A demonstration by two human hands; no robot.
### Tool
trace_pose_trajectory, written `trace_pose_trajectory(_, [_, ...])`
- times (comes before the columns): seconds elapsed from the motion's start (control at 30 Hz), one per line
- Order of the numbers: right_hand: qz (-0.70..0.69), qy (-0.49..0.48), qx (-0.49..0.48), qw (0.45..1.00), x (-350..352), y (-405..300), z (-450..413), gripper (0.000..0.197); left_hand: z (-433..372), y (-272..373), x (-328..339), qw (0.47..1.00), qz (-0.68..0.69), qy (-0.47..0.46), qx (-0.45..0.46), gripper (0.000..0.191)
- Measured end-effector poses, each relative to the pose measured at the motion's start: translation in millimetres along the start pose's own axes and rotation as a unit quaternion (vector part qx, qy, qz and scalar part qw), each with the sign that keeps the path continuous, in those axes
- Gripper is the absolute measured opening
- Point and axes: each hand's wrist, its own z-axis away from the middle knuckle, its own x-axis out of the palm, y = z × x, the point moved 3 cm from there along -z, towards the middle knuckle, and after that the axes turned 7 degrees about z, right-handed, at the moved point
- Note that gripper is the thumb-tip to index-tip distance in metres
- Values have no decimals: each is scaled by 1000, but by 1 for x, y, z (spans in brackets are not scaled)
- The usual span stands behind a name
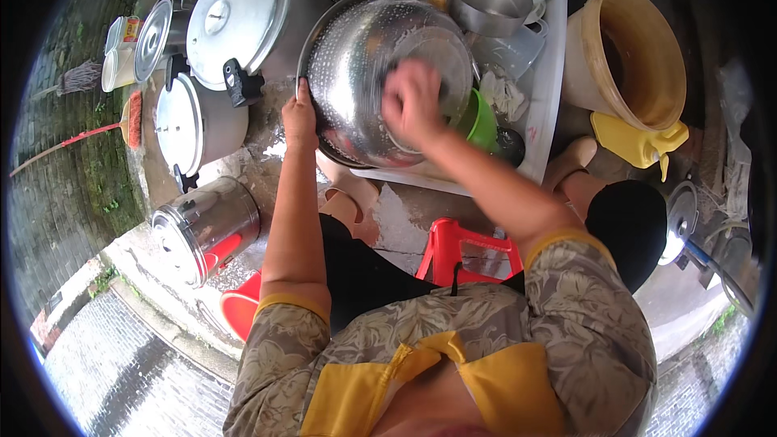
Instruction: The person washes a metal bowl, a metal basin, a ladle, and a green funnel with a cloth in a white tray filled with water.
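Note:
A round stainless-steel colander [358, 60] with rows of small dots or holes lies tilted, its outer side towards me. My left hand [300, 121] grips its rim at the left. My right hand [414, 100], blurred, is against the whitish, soapy-looking base ring; whether it holds a pad is unclear. Under the colander is a large white plastic tub [551, 97]. Inside the tub are a steel saucepan [488, 3], a clear plastic jug [516, 48], a white cloth [502, 96] and a bright green container [482, 121] close to my right wrist.
Several lidded metal pots, including a large one [240, 18], stand on wet ground at left. At right are a beige bucket [586, 60] and a yellow jerrycan [634, 142]. A red plastic stool [446, 249] and a red bucket [243, 306] are near my legs. A broom [133, 120] lies farther left.

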Motion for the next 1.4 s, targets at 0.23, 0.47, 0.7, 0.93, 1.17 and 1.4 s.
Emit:
trace_pose_trajectory(0.23, [90,2,58,994,-3,11,-27,20,18,5,4,999,29,-28,5,55])
trace_pose_trajectory(0.47, [112,-76,77,988,-5,-13,20,21,4,-6,-7,1000,3,15,-15,53])
trace_pose_trajectory(0.7, [130,9,208,969,6,41,-65,15,7,-10,5,992,120,-16,-33,54])
trace_pose_trajectory(0.93, [115,-3,184,976,-9,33,42,28,1,-8,-3,999,30,26,-12,56])
trace_pose_trajectory(1.17, [100,26,150,983,-1,32,-20,27,-3,-9,-16,999,32,-7,-42,57])
trace_pose_trajectory(1.4, [-9,-167,308,937,-34,137,-44,42,-6,22,-36,990,117,4,-80,61])
